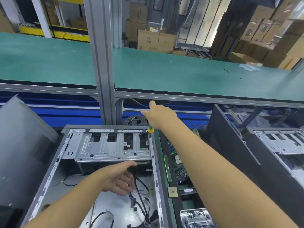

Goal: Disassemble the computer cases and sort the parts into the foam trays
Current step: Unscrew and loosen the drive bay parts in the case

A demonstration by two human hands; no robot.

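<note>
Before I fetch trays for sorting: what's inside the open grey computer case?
A silver metal drive cage and loose black cables; the left hand reaches under the cage, which hides anything beneath.

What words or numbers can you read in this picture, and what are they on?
Nothing here reads clearly.
Cardboard box: round logo and print, too blurred.
Sticker on the grey cabinet: red and yellow, too small.
Circuit board: markings too small.
White label on a black part: blurred.
Screwdriver in the right hand: no writing shows.
</note>
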